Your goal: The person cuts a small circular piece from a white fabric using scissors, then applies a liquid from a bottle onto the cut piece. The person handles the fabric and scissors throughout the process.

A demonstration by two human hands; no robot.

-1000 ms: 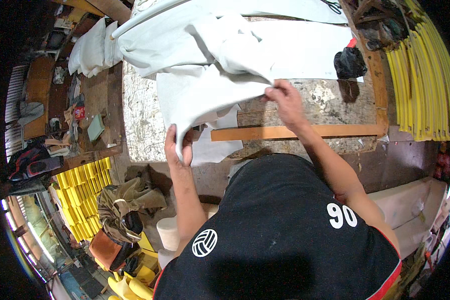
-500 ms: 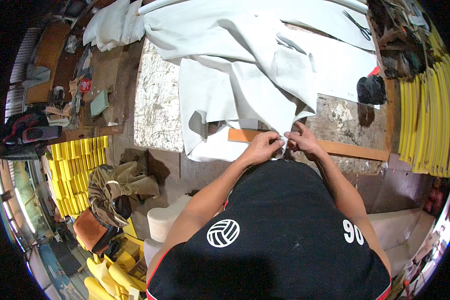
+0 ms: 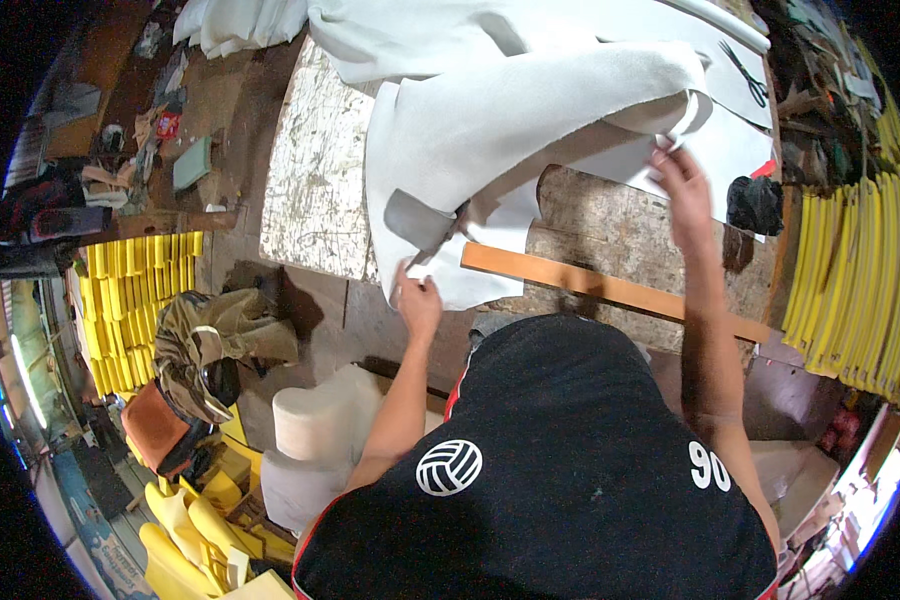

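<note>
A large sheet of white fabric (image 3: 470, 115) lies across the table, its near right part lifted and folded back in a curve. My right hand (image 3: 685, 185), slightly blurred, is raised over the table's right half with its fingers closed on the sheet's edge. My left hand (image 3: 419, 300) is at the sheet's near left corner, fingers closed on the edge there. A grey patch of the material (image 3: 418, 218) shows just beyond the left hand. Between the hands, a flat orange-brown wooden strip (image 3: 580, 280) lies slantwise on the worn tabletop (image 3: 600, 225).
Black scissors (image 3: 745, 75) lie on white material at the far right, with a black bag (image 3: 754, 205) nearer. Yellow strips hang at the right (image 3: 850, 280); yellow pieces are stacked at the left (image 3: 145, 300). A brown-green cloth heap (image 3: 220, 340) and pale padded shapes (image 3: 320, 420) stand lower left.
My hands have moved apart: the right one up and right with the fabric edge, the left one to the near left corner. The fabric has spread, uncovering more tabletop and strip.
</note>
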